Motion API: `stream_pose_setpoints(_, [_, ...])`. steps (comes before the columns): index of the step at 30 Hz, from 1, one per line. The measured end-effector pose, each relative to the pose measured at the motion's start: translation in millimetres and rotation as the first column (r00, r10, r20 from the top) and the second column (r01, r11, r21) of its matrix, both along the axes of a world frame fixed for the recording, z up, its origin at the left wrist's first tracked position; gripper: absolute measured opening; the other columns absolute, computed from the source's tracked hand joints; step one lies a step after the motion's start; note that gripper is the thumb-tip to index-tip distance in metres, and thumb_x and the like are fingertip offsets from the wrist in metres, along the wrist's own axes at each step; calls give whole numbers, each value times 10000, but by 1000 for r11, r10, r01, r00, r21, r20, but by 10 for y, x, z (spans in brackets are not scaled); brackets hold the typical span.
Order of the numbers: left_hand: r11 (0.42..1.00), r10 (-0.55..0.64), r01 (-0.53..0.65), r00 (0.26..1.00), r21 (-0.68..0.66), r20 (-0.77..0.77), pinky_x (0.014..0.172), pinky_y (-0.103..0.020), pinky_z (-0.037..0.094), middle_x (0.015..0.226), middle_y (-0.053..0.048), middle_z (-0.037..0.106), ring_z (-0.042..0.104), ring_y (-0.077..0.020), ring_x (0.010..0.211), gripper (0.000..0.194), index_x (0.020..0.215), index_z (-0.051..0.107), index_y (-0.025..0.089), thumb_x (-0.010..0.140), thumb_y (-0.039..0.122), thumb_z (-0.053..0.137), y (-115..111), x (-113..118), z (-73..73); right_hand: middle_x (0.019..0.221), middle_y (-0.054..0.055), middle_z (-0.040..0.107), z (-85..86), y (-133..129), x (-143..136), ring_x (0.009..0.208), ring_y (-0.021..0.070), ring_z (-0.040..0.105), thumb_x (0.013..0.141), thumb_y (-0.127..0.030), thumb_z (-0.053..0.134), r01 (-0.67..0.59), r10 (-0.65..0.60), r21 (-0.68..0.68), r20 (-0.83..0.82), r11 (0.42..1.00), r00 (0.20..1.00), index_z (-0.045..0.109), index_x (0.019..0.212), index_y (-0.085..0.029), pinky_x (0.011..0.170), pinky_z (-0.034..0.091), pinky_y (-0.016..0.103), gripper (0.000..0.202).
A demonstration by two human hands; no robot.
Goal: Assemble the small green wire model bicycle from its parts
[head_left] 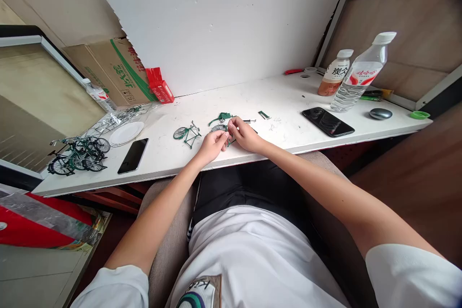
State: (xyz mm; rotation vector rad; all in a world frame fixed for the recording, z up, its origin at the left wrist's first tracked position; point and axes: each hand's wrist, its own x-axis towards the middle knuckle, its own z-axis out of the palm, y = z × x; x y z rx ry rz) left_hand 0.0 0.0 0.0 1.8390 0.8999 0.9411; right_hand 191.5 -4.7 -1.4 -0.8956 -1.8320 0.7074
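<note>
My left hand (213, 145) and my right hand (246, 136) meet near the desk's front edge, fingertips pinched together. Between them is a small green model bicycle (218, 128); a spoked wheel and a bit of green frame show, while the fingers hide the rest. Just behind lies a green part (225, 115) with a curved strip. To the left of my hands a green bicycle frame with one wheel (179, 133) rests on the desk. A thin dark rod (250, 121) and a small green piece (264, 115) lie beyond my right hand.
Several model bicycles (77, 156) cluster at the desk's left end, near a phone (133, 156) and white discs (126, 134). A red box (160, 87) and carton (115, 74) stand behind. Rightward are another phone (327, 121), two bottles (361, 77) and a mouse (380, 113).
</note>
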Motion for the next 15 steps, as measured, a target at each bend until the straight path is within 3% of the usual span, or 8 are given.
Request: stream_pose_setpoints(15, [999,20,-17,998,-49,54,548,-243,444,770,-32,635,580,-113,598,432,961,710,154,986,581,652,1,-4,1,855,10,617,-28,37,14,785,180,594,1121,-536,403,-3,1,-43,-51,999,999,483,1023,-236,755,472,335,326])
